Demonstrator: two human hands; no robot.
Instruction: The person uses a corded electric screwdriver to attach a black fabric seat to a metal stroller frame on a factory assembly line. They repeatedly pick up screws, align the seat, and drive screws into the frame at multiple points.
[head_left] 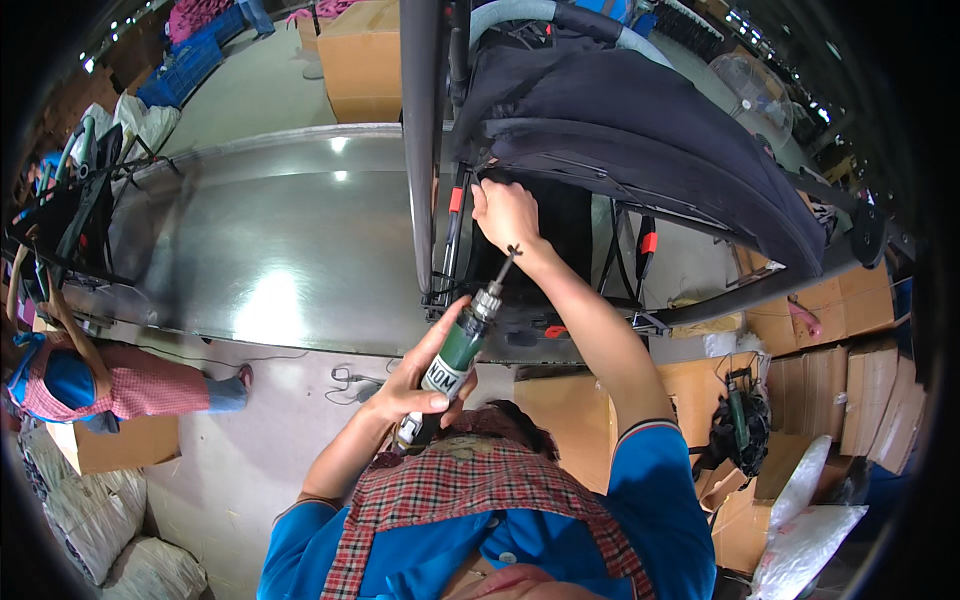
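Note:
My left hand (412, 388) is wrapped round a green and black power screwdriver (462, 345). Its metal chuck and long thin bit point up and away from me, and the bit's tip lies in front of my right wrist in this view. My right hand (508, 212) is closed against the side of a stroller frame (422, 150), below the dark fabric canopy (610, 120). What its fingers grip, if anything, is hidden. Red pieces (457, 199) show on the frame's thin tubes next to that hand.
The stroller stands on a shiny metal worktable (250, 240). At the far left a co-worker (110, 380) handles another stroller (85, 215). Cardboard boxes (570, 415) lie to the near right. A large carton (362, 65) stands beyond the table, and a cable (350, 385) trails on the floor.

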